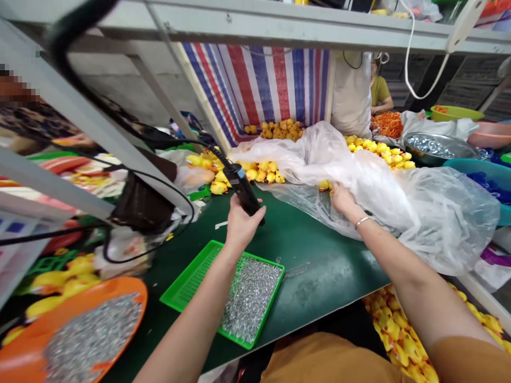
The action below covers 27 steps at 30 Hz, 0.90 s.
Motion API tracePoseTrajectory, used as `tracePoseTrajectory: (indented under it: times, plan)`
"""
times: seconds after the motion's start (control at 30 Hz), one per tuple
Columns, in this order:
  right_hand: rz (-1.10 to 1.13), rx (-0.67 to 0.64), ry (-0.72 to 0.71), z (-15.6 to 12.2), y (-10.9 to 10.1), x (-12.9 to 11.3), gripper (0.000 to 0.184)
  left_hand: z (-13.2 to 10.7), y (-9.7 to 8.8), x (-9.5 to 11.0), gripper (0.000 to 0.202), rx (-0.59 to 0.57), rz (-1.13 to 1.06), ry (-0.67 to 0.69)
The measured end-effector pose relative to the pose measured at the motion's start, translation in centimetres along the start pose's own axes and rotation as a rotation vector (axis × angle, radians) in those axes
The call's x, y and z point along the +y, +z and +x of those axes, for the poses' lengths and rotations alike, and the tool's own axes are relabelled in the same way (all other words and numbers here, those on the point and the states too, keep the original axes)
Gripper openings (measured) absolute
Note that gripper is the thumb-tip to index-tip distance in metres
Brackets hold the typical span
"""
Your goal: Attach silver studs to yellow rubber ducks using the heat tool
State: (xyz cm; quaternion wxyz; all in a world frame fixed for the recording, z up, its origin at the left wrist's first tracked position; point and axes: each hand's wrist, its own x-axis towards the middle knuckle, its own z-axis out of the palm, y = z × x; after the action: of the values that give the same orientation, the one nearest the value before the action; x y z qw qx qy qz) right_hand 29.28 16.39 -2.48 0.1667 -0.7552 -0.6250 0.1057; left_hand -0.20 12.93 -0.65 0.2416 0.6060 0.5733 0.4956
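Note:
My left hand is wrapped round a black electric screwdriver, whose cord runs up and left. Its lower end points down to the right above the green tabletop. Out in front, my right hand reaches to the edge of a clear plastic sheet, its fingers curled at a small yellow toy duck; the fingertips are partly hidden. Beneath my left forearm lies a green basket tray with small silvery metal pieces, which look like screws.
More yellow ducks are heaped behind the table, partly under the plastic. An orange scoop-shaped container with metal pieces stands at lower left. Ducks fill a space below my right arm. A metal shelf beam crosses overhead. A person sits beyond.

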Motion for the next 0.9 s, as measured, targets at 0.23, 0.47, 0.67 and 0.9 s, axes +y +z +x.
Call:
tracePoseTrajectory:
  times: [0.23,0.47,0.67,0.9]
  plan:
    - [-0.008,-0.014,0.078,2.1,1.6,1.7,0.034,0.4,-1.0,-1.0,0.064,0.074,0.004,0.034]
    - [0.676,0.018,-0.198,-9.0,0.8,1.6,0.029,-4.4,-2.9,2.2,0.054,0.352,0.071,0.327]
    - [1.224,-0.173,-0.162,-17.8,0.2,-1.7,0.036,-8.8,0.5,3.4,0.055,-0.519,-0.297,0.15]
    - [1.478,-0.479,0.007,-20.3,1.1,-3.0,0.057,-11.0,1.3,2.2,0.047,-0.596,-0.456,-0.027]
